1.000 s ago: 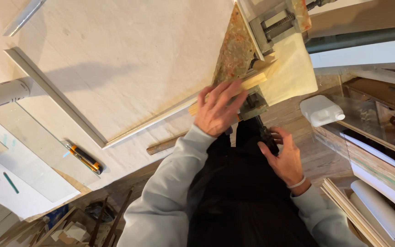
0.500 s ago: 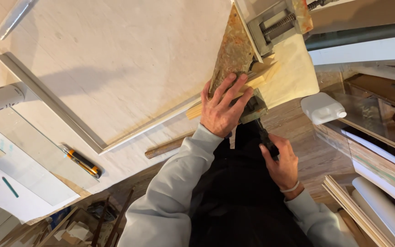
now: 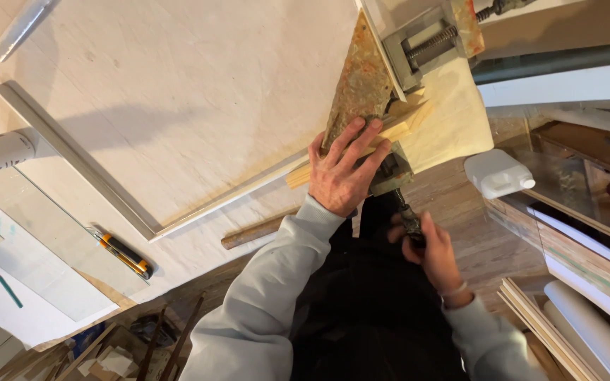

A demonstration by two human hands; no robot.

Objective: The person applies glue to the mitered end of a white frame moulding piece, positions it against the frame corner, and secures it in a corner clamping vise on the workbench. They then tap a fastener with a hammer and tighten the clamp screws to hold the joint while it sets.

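left hand (image 3: pixel 344 173) on wood strip (image 3: pixel 361 144), white jug (image 3: pixel 495 173)

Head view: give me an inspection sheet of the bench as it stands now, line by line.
Surface: pale plywood workbench, worn, a metal straightedge lying across it.
Job's things: wood strip held in a rusty bench vise at the bench edge; vise handle hangs below.
Clutter: yellow utility knife, wooden dowel, white plastic jug.
Hands: left hand pressed flat on the strip and vise jaw; right hand gripping the vise handle.
Cables: nothing seen.
Surroundings: wood floor, stacked boards at right, scrap pieces at lower left.
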